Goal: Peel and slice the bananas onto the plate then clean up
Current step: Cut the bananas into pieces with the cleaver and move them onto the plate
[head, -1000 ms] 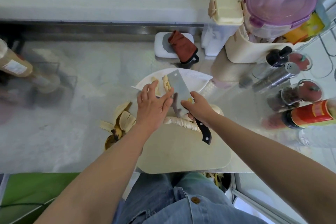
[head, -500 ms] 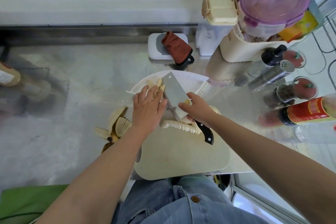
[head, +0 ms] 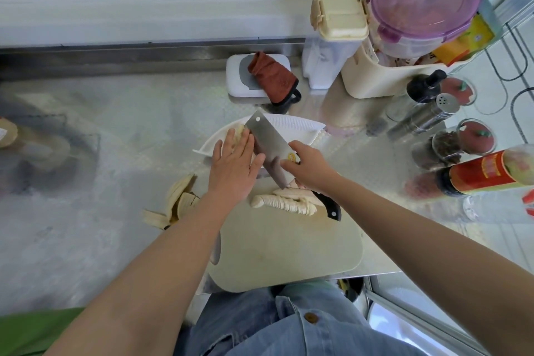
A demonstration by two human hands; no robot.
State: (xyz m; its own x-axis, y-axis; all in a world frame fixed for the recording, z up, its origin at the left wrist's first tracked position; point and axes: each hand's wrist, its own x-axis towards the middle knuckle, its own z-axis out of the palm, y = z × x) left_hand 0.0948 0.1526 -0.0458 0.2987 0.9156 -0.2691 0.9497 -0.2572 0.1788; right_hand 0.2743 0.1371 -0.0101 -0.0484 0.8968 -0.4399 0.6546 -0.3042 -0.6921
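Reference item: cutting board [head: 289, 251], lying on the steel counter [head: 115, 153] at the edge nearest the person. The plate [head: 291, 127] sits just beyond the board's far edge. The right hand [head: 310, 166] is over the far edge of the board. Its fingers are curled round the cleaver [head: 270, 144] where blade meets handle, and the black handle end projects back over the board. The blade is tilted and extends away from the board, over the plate. The left hand [head: 234, 165] is over the board's far left corner, with fingers straight and close together. The fingertips rest on a few banana pieces [head: 239, 133] at the left edge of the blade, above the plate, and the thumb touches the flat of the blade. A row of cut banana slices [head: 284, 202] lies on the far part of the board, under the handle. The empty peel [head: 176, 205] lies on the counter just left of the board.
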